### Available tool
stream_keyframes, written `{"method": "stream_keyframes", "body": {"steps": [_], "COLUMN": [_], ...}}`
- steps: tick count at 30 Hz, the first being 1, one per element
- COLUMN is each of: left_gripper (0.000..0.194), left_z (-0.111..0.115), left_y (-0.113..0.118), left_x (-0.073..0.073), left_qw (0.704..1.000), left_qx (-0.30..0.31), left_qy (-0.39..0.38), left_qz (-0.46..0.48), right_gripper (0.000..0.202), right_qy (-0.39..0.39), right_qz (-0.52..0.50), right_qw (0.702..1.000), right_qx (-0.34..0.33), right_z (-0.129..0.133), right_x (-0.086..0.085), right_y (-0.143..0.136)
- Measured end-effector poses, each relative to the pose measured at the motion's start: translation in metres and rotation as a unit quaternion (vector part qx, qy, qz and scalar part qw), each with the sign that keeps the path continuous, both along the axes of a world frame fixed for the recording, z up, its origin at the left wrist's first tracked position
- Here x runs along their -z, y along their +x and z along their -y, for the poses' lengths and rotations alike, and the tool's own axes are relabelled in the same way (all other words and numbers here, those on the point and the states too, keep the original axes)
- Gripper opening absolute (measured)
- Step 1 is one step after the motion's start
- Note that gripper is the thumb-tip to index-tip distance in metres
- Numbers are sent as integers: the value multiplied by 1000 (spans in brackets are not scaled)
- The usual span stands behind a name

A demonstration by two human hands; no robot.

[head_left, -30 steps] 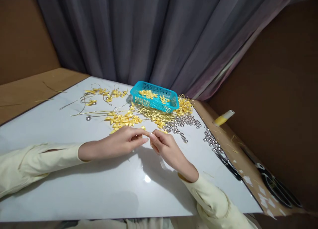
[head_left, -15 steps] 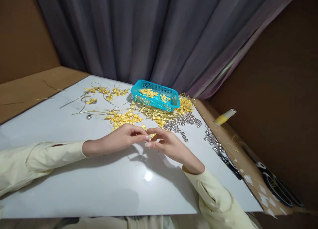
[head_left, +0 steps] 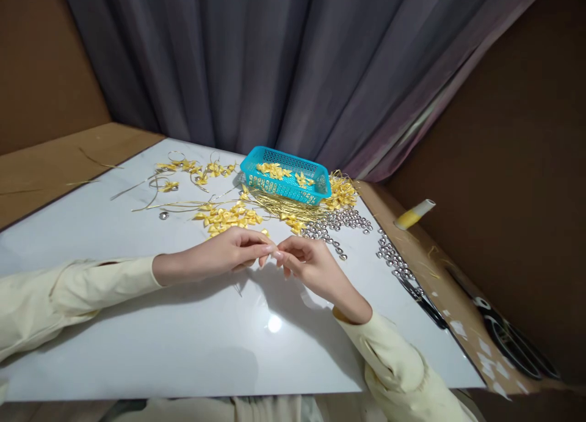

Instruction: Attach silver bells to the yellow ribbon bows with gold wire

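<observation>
Over the white board, my left hand (head_left: 233,251) and my right hand (head_left: 309,264) meet fingertip to fingertip, both in a pinch. What lies between the fingertips is too small and covered to make out. Below my left hand a thin strand end (head_left: 238,289) pokes out. Just beyond the hands lie a heap of yellow ribbon flowers (head_left: 226,217), a bundle of gold cords (head_left: 286,206) and many small silver beads (head_left: 336,221).
A turquoise basket (head_left: 323,190) with some yellow flowers stands at the back. Corded flowers (head_left: 201,176) lie at the back left. Along the right are tweezers (head_left: 421,301), large black scissors (head_left: 510,342), a yellow-white tube (head_left: 414,215) and paper scraps (head_left: 488,364). A curtain hangs behind.
The fingertips of both hands have come together, where a small gap showed before. My right hand's thumb and index finger have closed into a pinch. The objects around have stayed put.
</observation>
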State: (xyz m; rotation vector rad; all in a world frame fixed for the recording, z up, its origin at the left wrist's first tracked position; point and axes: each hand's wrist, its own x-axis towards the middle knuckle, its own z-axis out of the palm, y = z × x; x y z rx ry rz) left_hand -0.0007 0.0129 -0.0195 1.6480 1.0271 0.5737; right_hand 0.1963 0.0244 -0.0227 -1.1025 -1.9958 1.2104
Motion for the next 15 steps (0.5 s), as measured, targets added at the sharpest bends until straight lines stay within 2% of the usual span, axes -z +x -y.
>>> {"method": "stream_keyframes", "body": {"steps": [2, 5, 7, 15], "left_gripper": [29, 29, 29, 25], "left_z": [-1, -2, -2, -1], "left_y": [0, -1, -1, 1], "left_x": [2, 2, 2, 2], "left_qw": [1000, 1000, 1000, 998], "left_qx": [-4, -4, -6, -50], "left_qy": [0, -3, -9, -18], "left_qz": [12, 20, 22, 22], "right_gripper": [13, 40, 48, 43], "right_qy": [-16, -65, -72, 20], "right_qz": [-35, -101, -121, -90], "right_qw": [999, 992, 990, 995], "right_qx": [-2, -25, -26, 35], "right_z": [-1, -1, -1, 3], "right_x": [2, 5, 7, 9], "right_y": [-1, -2, -2, -6]}}
